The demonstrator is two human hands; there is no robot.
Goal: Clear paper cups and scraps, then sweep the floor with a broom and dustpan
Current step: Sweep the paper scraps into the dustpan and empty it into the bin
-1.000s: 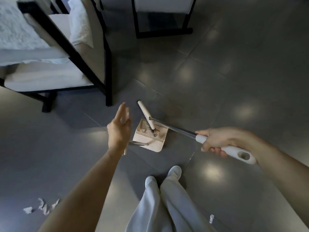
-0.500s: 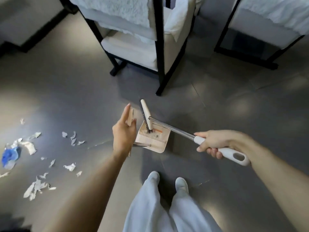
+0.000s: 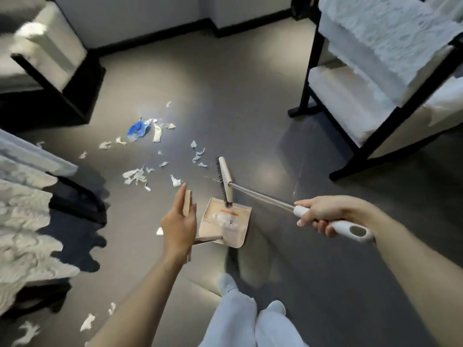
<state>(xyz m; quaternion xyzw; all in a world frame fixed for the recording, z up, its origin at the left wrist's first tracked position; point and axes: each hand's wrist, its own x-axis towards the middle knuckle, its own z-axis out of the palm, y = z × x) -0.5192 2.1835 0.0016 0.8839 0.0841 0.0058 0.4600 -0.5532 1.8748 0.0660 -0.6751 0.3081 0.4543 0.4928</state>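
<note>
On the grey floor (image 3: 250, 96), ahead and to the person's left, torn white scraps (image 3: 136, 176) lie scattered in a loose patch. A crumpled blue piece (image 3: 137, 128) lies at its far edge, among paler strips. Further scraps lie at lower left, beside a white textured cover (image 3: 25, 221) that hangs to the floor.

Left hand (image 3: 179, 225): raised in front of the body, holding the beige upright handle of the dustpan (image 3: 225, 221). The handle runs between thumb and fingers and shows above and below the hand. The fingers look nearly straight, so how firmly they close is hard to judge from here. The pan is just right of the hand, joined to the handle by a thin rod, its open side turned away from the person. One small scrap shows on the floor just left of the hand.

Right hand (image 3: 323, 214): fingers wrapped round the white grip of the broom (image 3: 263, 197). The metal shaft slants forward and left to the head, whose dark bristles face the scraps. The near end of the head overlaps the pan's far edge.

Below are pale trousers (image 3: 238, 321) and two light shoes (image 3: 225, 283). A black-framed chair (image 3: 307, 78) with white cushions stands at right, well apart from the scraps. A second chair (image 3: 50, 51), blurred, stands at upper left.
</note>
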